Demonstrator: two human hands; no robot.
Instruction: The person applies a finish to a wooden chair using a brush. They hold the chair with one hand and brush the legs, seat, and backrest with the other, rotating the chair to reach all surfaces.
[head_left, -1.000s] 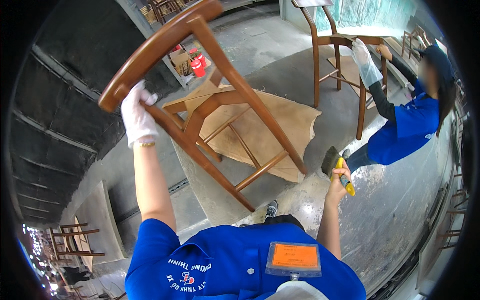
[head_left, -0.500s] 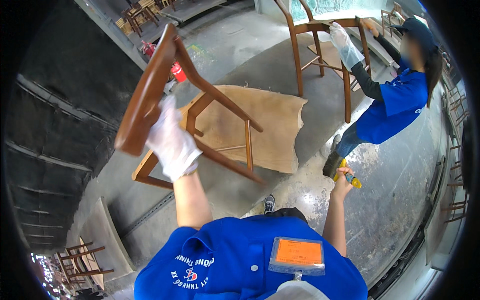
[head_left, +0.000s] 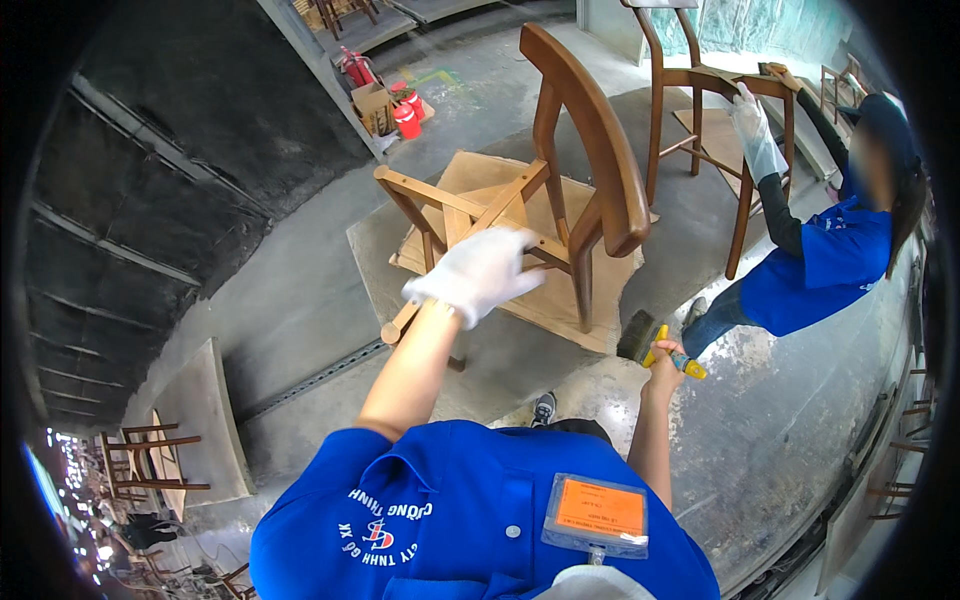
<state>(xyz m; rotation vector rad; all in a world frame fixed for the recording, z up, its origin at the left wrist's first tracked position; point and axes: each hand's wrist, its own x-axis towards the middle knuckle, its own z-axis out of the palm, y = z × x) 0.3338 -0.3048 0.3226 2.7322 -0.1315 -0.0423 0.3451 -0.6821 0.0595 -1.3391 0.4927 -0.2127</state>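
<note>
A brown wooden chair frame [head_left: 590, 130] with a curved backrest and an open seat frame stands in front of me. It rests on a tan sheet [head_left: 605, 310] with ragged edges. My left hand [head_left: 478, 272], in a white glove, is over the near side of the seat frame, fingers loosely stretched and slightly blurred. It grips nothing that I can see; whether it touches the rail is unclear. Low on the right, my bare right hand [head_left: 664, 372] is closed round the yellow handle of a brush [head_left: 640, 338], its dark bristles pointing left, apart from the chair.
A co-worker [head_left: 820, 230] in blue at the right handles another brown chair [head_left: 655, 120]. Red buckets [head_left: 406, 120], a cardboard box [head_left: 373, 105] and a fire extinguisher [head_left: 357, 67] stand at the back. A dark wall [head_left: 150, 180] runs along the left.
The chair, held raised and tilted at the left by my left hand, now stands turned on the sheet with its backrest to the right. My left hand has let go of the backrest. The brush remains held.
</note>
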